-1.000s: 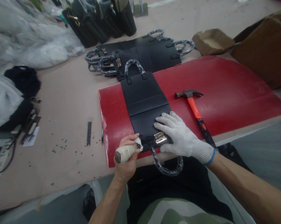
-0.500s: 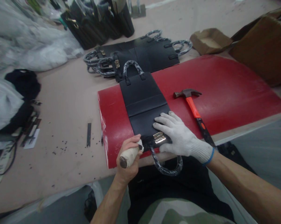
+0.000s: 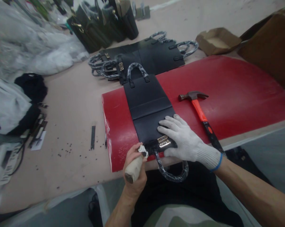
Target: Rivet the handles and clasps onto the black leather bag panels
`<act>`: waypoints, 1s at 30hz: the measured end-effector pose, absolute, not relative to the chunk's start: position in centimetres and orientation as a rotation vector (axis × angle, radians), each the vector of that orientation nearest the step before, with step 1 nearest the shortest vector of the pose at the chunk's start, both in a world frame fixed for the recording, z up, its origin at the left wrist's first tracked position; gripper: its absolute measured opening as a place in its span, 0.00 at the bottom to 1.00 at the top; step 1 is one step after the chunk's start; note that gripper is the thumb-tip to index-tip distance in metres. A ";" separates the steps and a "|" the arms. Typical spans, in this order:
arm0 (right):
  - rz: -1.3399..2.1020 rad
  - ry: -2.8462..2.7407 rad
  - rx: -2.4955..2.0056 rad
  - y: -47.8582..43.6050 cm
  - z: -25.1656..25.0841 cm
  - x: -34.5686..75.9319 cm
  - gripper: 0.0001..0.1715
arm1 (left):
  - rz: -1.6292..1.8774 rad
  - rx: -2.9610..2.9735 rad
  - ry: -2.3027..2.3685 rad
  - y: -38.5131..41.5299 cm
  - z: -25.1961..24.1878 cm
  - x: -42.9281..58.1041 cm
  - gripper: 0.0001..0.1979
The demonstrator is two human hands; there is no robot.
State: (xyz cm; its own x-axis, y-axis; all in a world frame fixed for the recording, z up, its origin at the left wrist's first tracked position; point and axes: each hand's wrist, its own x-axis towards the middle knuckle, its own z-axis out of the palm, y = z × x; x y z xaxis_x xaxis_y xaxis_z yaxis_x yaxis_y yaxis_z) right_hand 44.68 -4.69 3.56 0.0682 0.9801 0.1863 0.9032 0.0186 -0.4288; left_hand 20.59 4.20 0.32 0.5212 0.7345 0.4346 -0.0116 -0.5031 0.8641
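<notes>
Black bag panel (image 3: pixel 151 104) lies on the red mat (image 3: pixel 239 97), long axis running away from the table's near edge, far end angling left. Two handles (image 3: pixel 174 178), two gold clasps (image 3: pixel 164 144), one hammer (image 3: pixel 199 110) beside it. Left hand (image 3: pixel 139 183)'s wrapped round a taped tool (image 3: pixel 134 170); gloved right hand (image 3: pixel 183 138)'s spread flat on the panel. Pinkish table (image 3: pixel 71 107), plastic (image 3: pixel 54 53) heaped left.

You're peering forward and down from your head, close over your left hand (image 3: pixel 139 183) and right hand (image 3: pixel 185 139), table (image 3: pixel 71 104) beyond, far left seemingly blurred.

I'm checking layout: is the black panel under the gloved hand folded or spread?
Spread: the black panel lies opened out, its handles at opposite ends.
</notes>
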 end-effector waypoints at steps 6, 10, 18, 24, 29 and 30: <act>0.221 -1.881 -1.898 -4.7 3.3 44.8 0.45 | 1.080 1.808 0.658 4.3 0.1 20.9 0.13; 0.206 -1.892 -1.883 -4.6 3.1 44.9 0.46 | 0.985 1.809 0.586 5.6 0.4 20.8 0.12; 0.219 -1.885 -1.929 -4.6 3.4 44.7 0.45 | 0.871 1.819 0.560 7.4 1.0 21.2 0.09; 0.221 -1.880 -1.942 -4.6 3.7 44.6 0.46 | 0.829 1.872 0.587 7.6 1.9 21.6 0.09; 0.231 -1.871 -1.936 -4.6 3.8 44.7 0.46 | 0.727 1.917 0.664 7.7 2.5 22.1 0.08; 0.228 -1.864 -1.926 -4.6 3.7 44.7 0.45 | 0.711 1.924 0.672 7.7 2.5 22.2 0.09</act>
State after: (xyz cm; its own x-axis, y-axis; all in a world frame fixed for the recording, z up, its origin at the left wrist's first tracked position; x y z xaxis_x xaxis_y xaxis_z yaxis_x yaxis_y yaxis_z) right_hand 44.71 -4.61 3.72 0.0743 0.9795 0.1870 0.9054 0.0124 -0.4245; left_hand 22.22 7.71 2.52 0.6809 0.7053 0.1973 0.1570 -0.4037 0.9013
